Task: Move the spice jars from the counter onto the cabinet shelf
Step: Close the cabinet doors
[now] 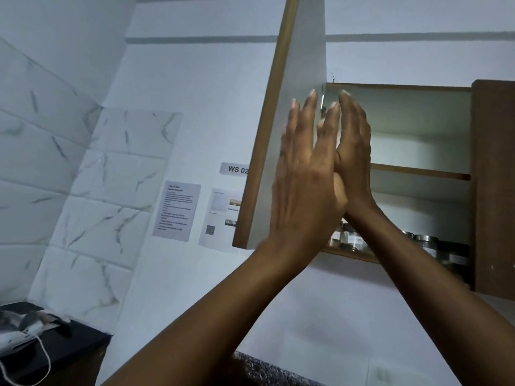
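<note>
Both my hands are raised in front of the open wall cabinet, palms pressed together and fingers straight. My left hand shows its back to me; my right hand lies against it from the right. Neither holds anything. On the cabinet's bottom shelf, behind my wrists, stand several spice jars: clear glass ones at the left and metal-lidded ones at the right. My forearms hide part of that row. The shelf above looks bare.
The cabinet's left door stands swung open toward me, and the brown right door is at the frame's edge. Paper notices hang on the wall. A speckled counter edge shows below, and a dark box at the lower left.
</note>
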{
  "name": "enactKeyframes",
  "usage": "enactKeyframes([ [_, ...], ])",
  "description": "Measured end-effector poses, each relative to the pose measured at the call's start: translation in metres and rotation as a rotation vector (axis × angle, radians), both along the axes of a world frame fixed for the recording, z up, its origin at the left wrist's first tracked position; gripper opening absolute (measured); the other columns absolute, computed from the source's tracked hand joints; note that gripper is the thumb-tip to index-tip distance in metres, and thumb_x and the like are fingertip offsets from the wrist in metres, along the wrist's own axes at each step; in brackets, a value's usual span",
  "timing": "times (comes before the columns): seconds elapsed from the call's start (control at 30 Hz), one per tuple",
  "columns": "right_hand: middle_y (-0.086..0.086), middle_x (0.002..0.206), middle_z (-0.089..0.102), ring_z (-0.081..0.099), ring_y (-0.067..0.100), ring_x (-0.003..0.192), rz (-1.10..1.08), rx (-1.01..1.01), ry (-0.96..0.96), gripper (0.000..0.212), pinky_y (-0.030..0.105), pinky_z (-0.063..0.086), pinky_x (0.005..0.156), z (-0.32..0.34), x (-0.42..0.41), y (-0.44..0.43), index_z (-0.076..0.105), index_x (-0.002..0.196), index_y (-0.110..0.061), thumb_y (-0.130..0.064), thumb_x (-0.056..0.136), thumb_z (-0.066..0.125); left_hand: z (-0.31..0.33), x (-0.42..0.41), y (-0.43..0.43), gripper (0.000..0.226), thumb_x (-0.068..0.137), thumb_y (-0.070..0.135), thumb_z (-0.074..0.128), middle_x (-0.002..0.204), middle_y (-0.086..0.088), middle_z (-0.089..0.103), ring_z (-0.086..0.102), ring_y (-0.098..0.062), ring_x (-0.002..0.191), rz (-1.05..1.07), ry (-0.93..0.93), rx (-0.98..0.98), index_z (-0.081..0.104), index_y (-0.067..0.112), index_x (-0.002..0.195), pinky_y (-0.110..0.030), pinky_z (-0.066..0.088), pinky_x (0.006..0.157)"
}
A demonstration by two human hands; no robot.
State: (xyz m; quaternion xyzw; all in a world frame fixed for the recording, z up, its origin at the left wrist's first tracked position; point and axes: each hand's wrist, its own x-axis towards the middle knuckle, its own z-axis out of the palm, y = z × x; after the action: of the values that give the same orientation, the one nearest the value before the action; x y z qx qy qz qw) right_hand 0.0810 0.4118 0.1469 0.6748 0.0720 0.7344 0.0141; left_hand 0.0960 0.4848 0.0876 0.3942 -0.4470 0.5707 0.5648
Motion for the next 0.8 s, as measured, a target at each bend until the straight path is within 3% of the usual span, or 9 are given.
enactKeyframes([
  [0.1,0.01,0.153,0.028,0.023,0.021,0.142,0.061,-0.071,0.033,0.055,0.025,0.016,0.113,0.011,0.005,0.029,0.028,0.145,-0.009,-0.03,0.094,0.034,0.004,0.013,0.028,0.071,0.077,0.0,0.048,0.155,-0.017,0.018,0.009,-0.031,0.145,0.183,0.081,0.007,0.029,0.008,0.145,-0.041,0.008,0.119],
  [0.17,0.008,0.156,0.021,0.017,0.019,0.144,0.051,-0.099,0.078,0.057,0.02,0.01,0.111,0.019,0.011,0.045,0.025,0.146,-0.013,-0.033,0.094,0.034,0.003,0.024,0.041,0.077,0.084,0.008,0.053,0.157,-0.015,0.006,-0.001,-0.029,0.146,0.214,0.213,0.066,0.013,0.013,0.149,-0.04,0.002,0.118],
  [0.3,0.005,0.159,0.004,0.002,0.023,0.146,-0.143,-0.132,0.168,0.063,0.036,0.006,0.116,0.034,0.02,0.068,0.018,0.149,-0.02,-0.036,0.092,0.04,-0.005,0.048,0.047,0.096,0.086,0.024,0.06,0.159,-0.004,-0.006,-0.009,-0.025,0.146,-0.024,0.499,0.304,-0.013,0.024,0.148,-0.042,0.004,0.119],
  [0.4,0.006,0.159,-0.005,-0.007,0.025,0.146,-0.37,-0.186,0.215,0.069,0.046,-0.001,0.117,0.042,0.028,0.076,0.012,0.15,-0.021,-0.037,0.091,0.044,-0.014,0.051,0.039,0.096,0.084,0.029,0.066,0.159,0.006,0.005,0.022,-0.026,0.143,-0.151,0.51,0.383,-0.004,0.03,0.149,-0.045,0.034,0.108],
  [0.47,0.007,0.159,-0.007,-0.011,0.026,0.146,-0.47,-0.216,0.247,0.072,0.047,-0.004,0.117,0.044,0.035,0.077,0.009,0.15,-0.019,-0.039,0.091,0.043,-0.018,0.047,0.036,0.089,0.084,0.025,0.068,0.151,0.007,0.032,0.046,-0.026,0.128,-0.233,0.534,0.342,0.006,0.031,0.149,-0.036,0.043,0.096],
  [0.53,0.008,0.158,-0.01,-0.014,0.026,0.145,-0.537,-0.216,0.283,0.074,0.048,-0.005,0.116,0.044,0.04,0.074,0.007,0.15,-0.016,-0.04,0.09,0.042,-0.019,0.045,0.035,0.076,0.087,0.018,0.063,0.138,0.005,0.052,0.055,-0.025,0.117,-0.308,0.58,0.307,0.018,0.029,0.147,-0.026,0.041,0.084],
  [0.6,0.009,0.158,-0.012,-0.017,0.026,0.145,-0.567,-0.195,0.311,0.074,0.048,-0.006,0.116,0.043,0.042,0.07,0.006,0.15,-0.012,-0.032,0.089,0.043,-0.019,0.042,0.035,0.06,0.091,0.014,0.057,0.13,0.002,0.058,0.057,-0.021,0.112,-0.307,0.618,0.318,0.029,0.027,0.142,-0.018,0.036,0.075],
  [0.7,0.01,0.158,-0.013,-0.018,0.026,0.144,-0.528,-0.155,0.336,0.074,0.047,-0.002,0.118,0.041,0.038,0.068,0.007,0.149,-0.006,-0.008,0.084,0.041,-0.021,0.037,0.033,0.052,0.093,0.013,0.053,0.124,0.0,0.061,0.058,-0.021,0.107,-0.305,0.62,0.314,0.034,0.025,0.139,-0.018,0.035,0.073],
  [0.8,0.011,0.158,-0.013,-0.019,0.028,0.144,-0.483,-0.141,0.33,0.072,0.045,0.003,0.118,0.038,0.031,0.066,0.007,0.149,-0.004,0.0,0.083,0.038,-0.021,0.031,0.028,0.051,0.093,0.011,0.052,0.121,0.0,0.062,0.059,-0.022,0.105,-0.306,0.603,0.307,0.034,0.026,0.139,-0.02,0.036,0.074],
])
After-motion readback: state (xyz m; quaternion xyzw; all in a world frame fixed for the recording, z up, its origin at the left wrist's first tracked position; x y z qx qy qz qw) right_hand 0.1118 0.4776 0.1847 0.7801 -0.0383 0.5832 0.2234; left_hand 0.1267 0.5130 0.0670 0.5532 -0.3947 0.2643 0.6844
